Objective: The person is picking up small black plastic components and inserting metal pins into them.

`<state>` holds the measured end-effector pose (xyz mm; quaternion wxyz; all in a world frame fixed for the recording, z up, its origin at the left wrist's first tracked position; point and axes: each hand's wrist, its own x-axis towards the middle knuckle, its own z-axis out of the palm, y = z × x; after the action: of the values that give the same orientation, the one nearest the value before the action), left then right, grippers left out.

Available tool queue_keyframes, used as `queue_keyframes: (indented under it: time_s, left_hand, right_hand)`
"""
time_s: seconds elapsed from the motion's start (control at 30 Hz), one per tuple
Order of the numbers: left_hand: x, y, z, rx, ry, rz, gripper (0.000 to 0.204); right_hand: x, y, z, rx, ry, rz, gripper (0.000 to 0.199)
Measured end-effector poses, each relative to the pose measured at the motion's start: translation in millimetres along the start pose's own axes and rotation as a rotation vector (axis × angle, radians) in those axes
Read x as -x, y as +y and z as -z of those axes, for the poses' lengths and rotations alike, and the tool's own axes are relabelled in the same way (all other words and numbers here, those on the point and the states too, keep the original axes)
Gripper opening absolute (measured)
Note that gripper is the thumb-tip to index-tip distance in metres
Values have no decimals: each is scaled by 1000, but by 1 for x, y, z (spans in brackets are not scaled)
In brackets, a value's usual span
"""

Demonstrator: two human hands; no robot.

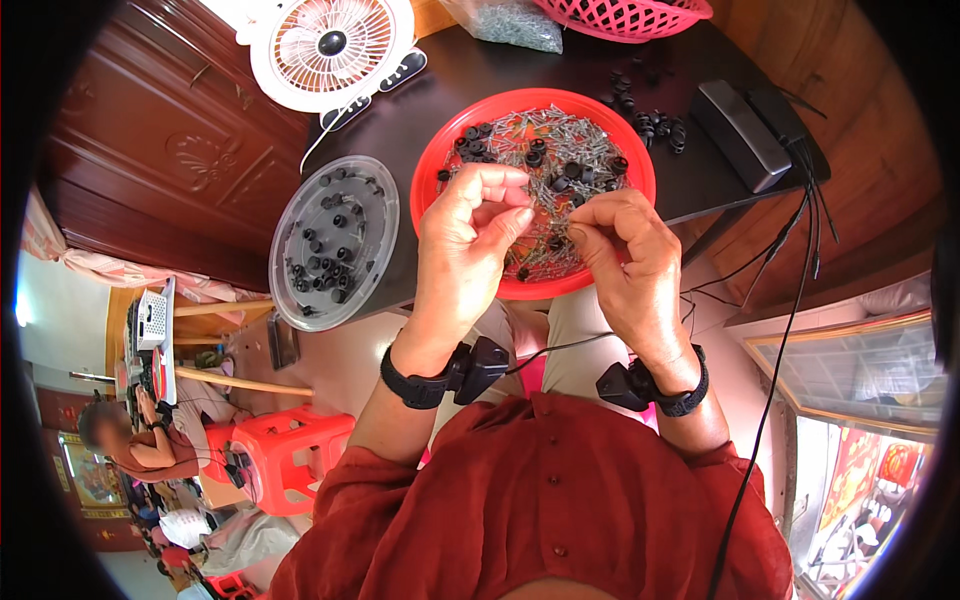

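We find both hands over the red bowl (640,160) of screws: left hand (465,240) and right hand (625,250) each pinched, apparently on one small part.

A clear plastic bag of small grey pieces (505,22) lies at the dark table's far edge, just beside a pink plastic basket (625,15).
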<state>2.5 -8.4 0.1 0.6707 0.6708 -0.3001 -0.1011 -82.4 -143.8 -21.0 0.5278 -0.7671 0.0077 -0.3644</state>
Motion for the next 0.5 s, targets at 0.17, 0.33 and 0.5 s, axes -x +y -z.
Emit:
queue_keyframes:
  time_s: [0.17, 0.33, 0.5]
  left_hand:
    - [3, 0, -2, -138, 49, -54, 25]
    - [7, 9, -12, -11, 0, -72, 26]
    - [8, 14, -17, -155, 9, -219, 32]
  right_hand:
    - [3, 0, 2, -192, 15, -173, 15]
    - [0, -4, 5, -505, 23, -278, 17]
    - [-3, -6, 11, -708, -47, -327, 18]
